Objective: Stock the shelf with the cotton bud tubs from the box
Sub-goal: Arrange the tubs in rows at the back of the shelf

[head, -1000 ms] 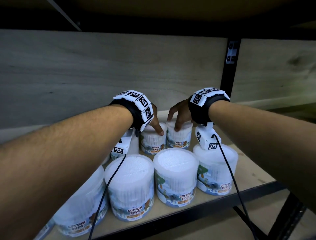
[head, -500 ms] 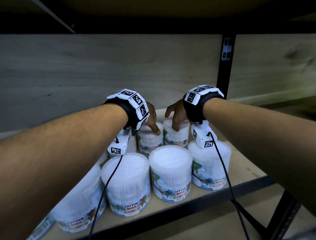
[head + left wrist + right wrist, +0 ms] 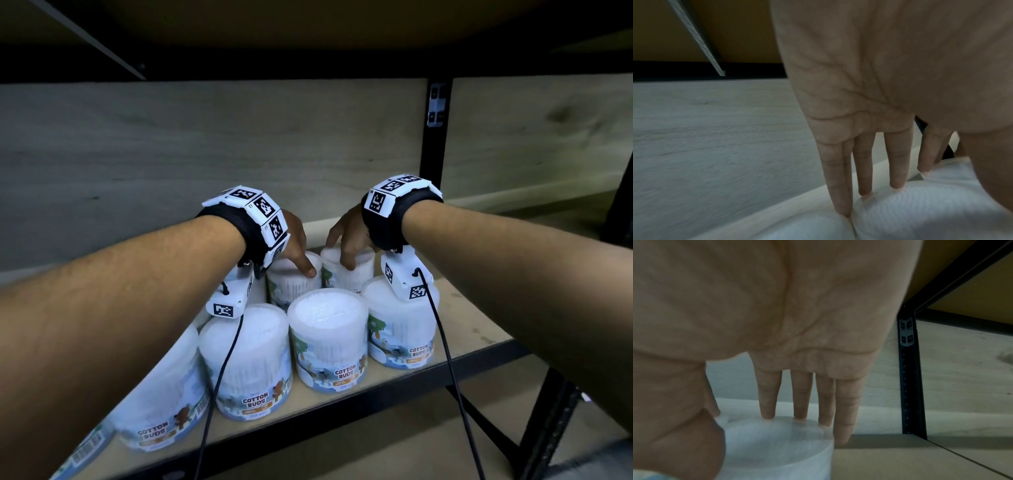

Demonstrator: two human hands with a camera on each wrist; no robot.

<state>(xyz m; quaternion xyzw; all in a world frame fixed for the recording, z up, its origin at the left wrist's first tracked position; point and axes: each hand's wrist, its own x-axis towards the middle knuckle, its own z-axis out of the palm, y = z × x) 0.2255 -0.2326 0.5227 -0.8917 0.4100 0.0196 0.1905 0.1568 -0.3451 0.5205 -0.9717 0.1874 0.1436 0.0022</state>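
Two cotton bud tubs are held at the far row of the shelf [image 3: 479, 329], side by side and touching or nearly so. The left tub [image 3: 294, 277] is gripped from above by the left hand [image 3: 296, 240], fingertips [image 3: 897, 181] over its far rim, thumb on the near edge. The right tub [image 3: 352, 270] is gripped the same way by the right hand [image 3: 346, 236], fingers [image 3: 767, 408] curled over its rim.

Risks, as judged: front-row tubs [image 3: 327, 339] could be knocked by the wrist cameras or snagged by the cables as the arms are withdrawn; a held tub could be tipped if released unevenly.

The box is not in view. Tub bases and shelf contact are hidden behind the front row. The leftmost tubs are cut off and blurred.
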